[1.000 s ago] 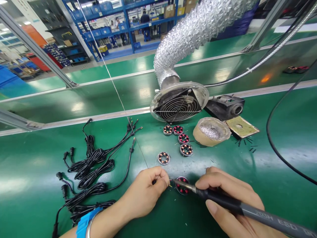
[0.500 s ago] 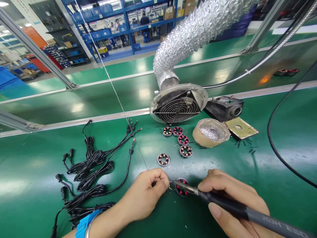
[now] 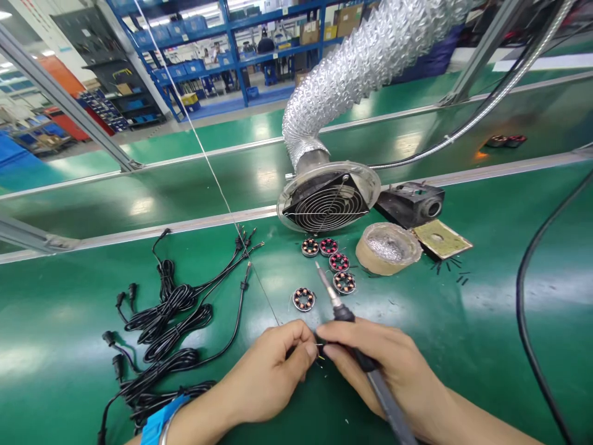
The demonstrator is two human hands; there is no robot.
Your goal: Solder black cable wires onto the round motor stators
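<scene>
My left hand (image 3: 273, 371) is closed in a pinch on a thin black wire with bare ends, near the front of the green table (image 3: 440, 321). My right hand (image 3: 384, 368) grips a black soldering iron (image 3: 345, 321), whose metal tip points up and away toward the coil rings. Its fingertips meet my left fingertips over a small part that is hidden under them. A single coil ring (image 3: 304, 299) lies just beyond my hands. Several more coil rings (image 3: 332, 262) sit further back. A thin solder wire (image 3: 217, 179) runs down from the upper left to my left hand.
A bundle of black cables (image 3: 171, 321) lies to the left. A foil duct with a fan grille (image 3: 330, 201) stands behind the rings. Beside it are a tape roll with foil (image 3: 388, 248), a black stand (image 3: 410, 203) and a yellow sponge pad (image 3: 441, 238). A black cord (image 3: 532, 321) loops at right.
My right hand moved left onto the ring that lay between my hands, covering it. The iron swung from pointing left at the ring to pointing up and away.
</scene>
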